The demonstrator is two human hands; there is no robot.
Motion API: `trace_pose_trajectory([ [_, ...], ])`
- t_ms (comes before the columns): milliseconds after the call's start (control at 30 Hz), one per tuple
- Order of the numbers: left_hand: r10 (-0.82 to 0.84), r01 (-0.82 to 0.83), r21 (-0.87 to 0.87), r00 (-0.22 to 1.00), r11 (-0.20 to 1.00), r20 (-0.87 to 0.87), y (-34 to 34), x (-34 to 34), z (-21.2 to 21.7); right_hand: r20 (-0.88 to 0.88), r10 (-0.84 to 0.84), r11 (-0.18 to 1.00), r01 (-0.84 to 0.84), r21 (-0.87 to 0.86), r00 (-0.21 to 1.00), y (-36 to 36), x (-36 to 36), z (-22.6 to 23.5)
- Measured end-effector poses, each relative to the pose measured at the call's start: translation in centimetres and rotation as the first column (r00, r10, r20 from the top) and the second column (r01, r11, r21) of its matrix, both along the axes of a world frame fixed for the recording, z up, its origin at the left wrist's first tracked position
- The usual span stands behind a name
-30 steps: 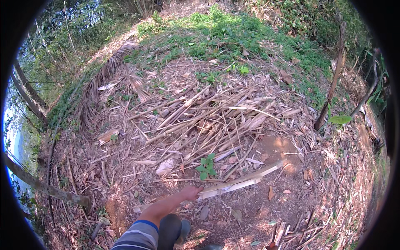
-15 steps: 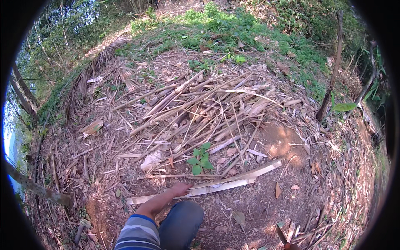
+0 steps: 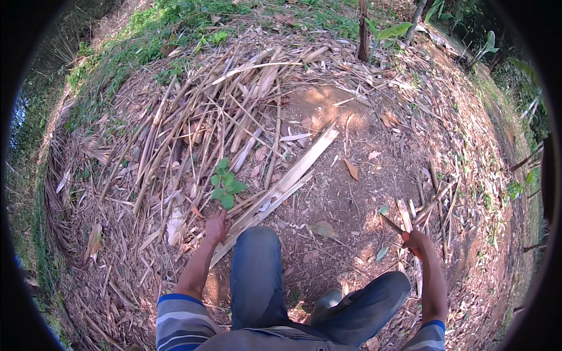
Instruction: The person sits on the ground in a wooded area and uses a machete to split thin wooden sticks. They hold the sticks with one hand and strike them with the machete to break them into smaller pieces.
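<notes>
My left hand is closed at the near end of a long pale strip of split bamboo, its fingertips partly hidden. A second pale strip lies alongside, slanting down past my wrist. To the right, my right hand is wrapped round the handle of a knife. The dark blade points up and left, away from the strips. Just ahead of my left hand grows a small green leafy plant.
A heap of dry sticks and canes spreads across the far left. Several cut pieces lie beyond my right hand. A thin trunk stands at the back. My bent knees are between my arms; dry leaves litter the ground.
My view has swung right and downward, bringing my right hand and both knees into sight. The left hand stays by the bamboo strips, and the knife now shows more fully.
</notes>
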State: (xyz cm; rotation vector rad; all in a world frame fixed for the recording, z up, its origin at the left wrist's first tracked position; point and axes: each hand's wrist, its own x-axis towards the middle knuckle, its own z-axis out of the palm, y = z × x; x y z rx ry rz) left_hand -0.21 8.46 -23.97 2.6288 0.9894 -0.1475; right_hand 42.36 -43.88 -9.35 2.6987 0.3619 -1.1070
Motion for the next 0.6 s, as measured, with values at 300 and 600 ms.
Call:
trace_pose_trajectory([
  [300, 0.023, -0.006, 0.078, 0.976, 0.997, -0.218, -4.2, 3.3, -7.6, -0.014, -0.165, 0.98, 0.166, 0.106, 0.986, -0.8, -5.3, -2.3],
  [600, 0.057, -0.05, 0.057, 0.991, 0.997, -0.122, -4.8, 3.2, -7.0, 0.005, -0.245, 0.969, 0.245, 0.025, 0.969, 4.8, -7.8, -3.1],
])
